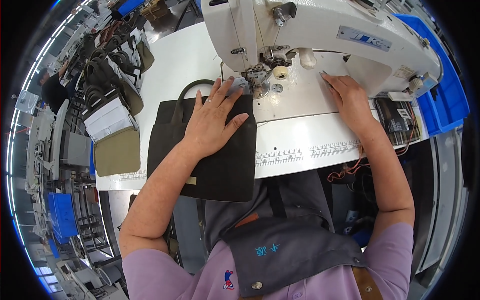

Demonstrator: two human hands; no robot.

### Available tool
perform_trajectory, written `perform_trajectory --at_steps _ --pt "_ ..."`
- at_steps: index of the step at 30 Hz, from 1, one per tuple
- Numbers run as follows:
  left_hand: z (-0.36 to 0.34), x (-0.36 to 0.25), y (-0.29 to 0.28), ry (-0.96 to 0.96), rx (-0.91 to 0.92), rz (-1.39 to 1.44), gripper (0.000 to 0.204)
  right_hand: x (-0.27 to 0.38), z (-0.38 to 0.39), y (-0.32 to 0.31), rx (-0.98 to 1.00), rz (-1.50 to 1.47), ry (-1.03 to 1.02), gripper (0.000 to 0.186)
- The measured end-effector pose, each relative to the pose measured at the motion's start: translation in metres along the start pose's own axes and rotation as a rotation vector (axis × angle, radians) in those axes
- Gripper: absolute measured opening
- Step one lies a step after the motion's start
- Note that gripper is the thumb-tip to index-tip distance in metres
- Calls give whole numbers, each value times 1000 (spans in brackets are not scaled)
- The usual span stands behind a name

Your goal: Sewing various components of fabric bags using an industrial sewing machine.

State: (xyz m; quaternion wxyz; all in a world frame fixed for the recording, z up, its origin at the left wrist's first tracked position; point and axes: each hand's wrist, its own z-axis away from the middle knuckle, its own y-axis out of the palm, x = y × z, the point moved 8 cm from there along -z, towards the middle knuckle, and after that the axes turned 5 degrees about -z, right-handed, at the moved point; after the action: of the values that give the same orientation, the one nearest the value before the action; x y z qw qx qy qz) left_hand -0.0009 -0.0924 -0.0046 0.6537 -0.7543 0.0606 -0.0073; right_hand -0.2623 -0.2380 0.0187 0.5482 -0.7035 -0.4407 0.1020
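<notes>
My left hand (214, 120) lies flat with its fingers spread on a dark bag panel (220, 172) with a curved handle (181, 102). The fingertips reach a piece of clear or pale material (241, 84) beside the needle area of the white sewing machine (320, 22). The panel's lower part hangs over the table's front edge. To the right of the needle, my right hand (347, 95) is closed around a small pointed metal tool (324, 74), its tip showing past the fingers. The rest of that tool is hidden in the hand.
Olive and dark bag pieces (117, 150) with handles and white sheets stack along the table's left side. A blue bin (447, 107) stands at the right, near a dark printed packet (397, 120) and orange threads (350, 170). Another person (52, 92) is at the far left.
</notes>
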Motion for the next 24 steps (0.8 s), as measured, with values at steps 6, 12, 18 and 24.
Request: perform_trajectory --at_steps 6,12,18,24 --pt "8 -6 -20 66 -246 2 46 -2 -3 -2 -152 -30 -144 27" --pt "6 -24 -21 -11 -111 275 32 -4 -5 -6 -104 -22 -91 18" --pt "9 -20 -20 -35 -106 286 32 77 -14 14 165 -143 -185 15" --pt "6 -18 -16 -38 -90 355 27 117 -26 40 241 -133 -301 22"
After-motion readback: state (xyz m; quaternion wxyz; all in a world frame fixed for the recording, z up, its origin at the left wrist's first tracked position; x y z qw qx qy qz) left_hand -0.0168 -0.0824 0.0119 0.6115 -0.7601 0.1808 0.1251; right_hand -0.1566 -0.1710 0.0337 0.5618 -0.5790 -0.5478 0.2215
